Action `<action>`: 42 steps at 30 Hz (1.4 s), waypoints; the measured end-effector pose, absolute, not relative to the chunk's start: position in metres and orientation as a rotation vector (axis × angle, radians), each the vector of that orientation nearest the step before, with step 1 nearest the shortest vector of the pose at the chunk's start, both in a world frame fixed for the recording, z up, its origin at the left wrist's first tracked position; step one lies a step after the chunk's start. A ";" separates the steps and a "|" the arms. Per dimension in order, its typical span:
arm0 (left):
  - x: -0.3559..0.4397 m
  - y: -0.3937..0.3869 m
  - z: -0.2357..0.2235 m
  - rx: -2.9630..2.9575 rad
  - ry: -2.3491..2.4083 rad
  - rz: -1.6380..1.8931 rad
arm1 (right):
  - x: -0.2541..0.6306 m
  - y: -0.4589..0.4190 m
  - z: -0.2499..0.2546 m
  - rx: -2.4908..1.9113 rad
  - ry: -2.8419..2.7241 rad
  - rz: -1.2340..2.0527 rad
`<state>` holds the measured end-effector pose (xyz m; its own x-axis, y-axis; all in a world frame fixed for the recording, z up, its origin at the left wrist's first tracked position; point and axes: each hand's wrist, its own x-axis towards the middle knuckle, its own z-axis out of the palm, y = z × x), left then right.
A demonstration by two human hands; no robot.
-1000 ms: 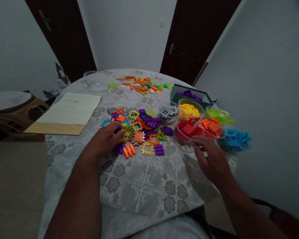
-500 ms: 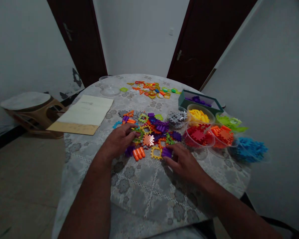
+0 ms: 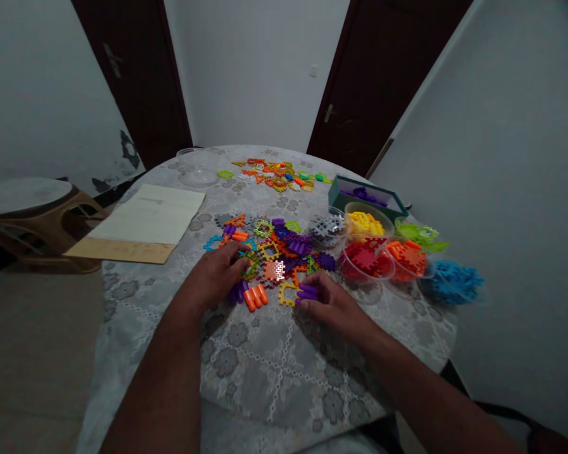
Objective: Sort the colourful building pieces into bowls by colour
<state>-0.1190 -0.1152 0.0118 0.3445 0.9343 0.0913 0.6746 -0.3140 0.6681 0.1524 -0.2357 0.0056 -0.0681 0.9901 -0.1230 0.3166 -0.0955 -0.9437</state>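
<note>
My right hand (image 3: pixel 335 304) has its thumb and fingers closed around a purple ribbed plastic building piece (image 3: pixel 307 292), beside a yellow square frame piece (image 3: pixel 288 294). My left hand (image 3: pixel 218 274) rests at the left side of a mixed pile of toothed plastic pieces. Its thumb and index finger are apart, next to a green piece (image 3: pixel 252 266) that they partly cover. Close to that hand lie an orange ribbed piece (image 3: pixel 256 296) and a purple ribbed piece (image 3: pixel 238 293). A pale orange toothed square (image 3: pixel 271 271) lies between my hands.
Clear tubs hold yellow (image 3: pixel 365 223), red (image 3: pixel 366 257), orange (image 3: pixel 407 257) and grey pieces (image 3: pixel 326 228). Blue pieces (image 3: pixel 455 281) sit at far right. A green box (image 3: pixel 369 200) stands behind. Paper (image 3: pixel 146 214) lies left; more loose pieces (image 3: pixel 279 175) lie farther back.
The whole view has shifted slightly left. My right hand's grip on the purple ribbed piece has turned a little, and the piece appears tilted. My left hand stays by the pile.
</note>
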 end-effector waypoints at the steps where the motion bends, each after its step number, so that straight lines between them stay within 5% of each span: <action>1: -0.120 -0.115 0.011 2.104 1.416 0.640 | 0.154 -0.235 0.007 -1.531 -1.526 1.098; 12: -0.123 -0.111 0.003 2.175 1.486 0.628 | 0.168 -0.196 0.001 -1.919 -1.913 0.037; 25: -0.131 -0.100 -0.008 2.147 1.470 0.645 | 0.167 -0.168 -0.002 -2.220 -1.888 0.175; 42: -0.128 -0.105 0.003 2.158 1.513 0.578 | 0.168 -0.184 -0.003 -1.970 -1.840 0.349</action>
<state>-0.1275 -0.1046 0.0034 0.3145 0.9454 0.0851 0.7615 -0.3048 0.5720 0.1683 -0.1837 -0.0031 0.0928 0.9906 0.1000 0.8851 -0.0360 -0.4640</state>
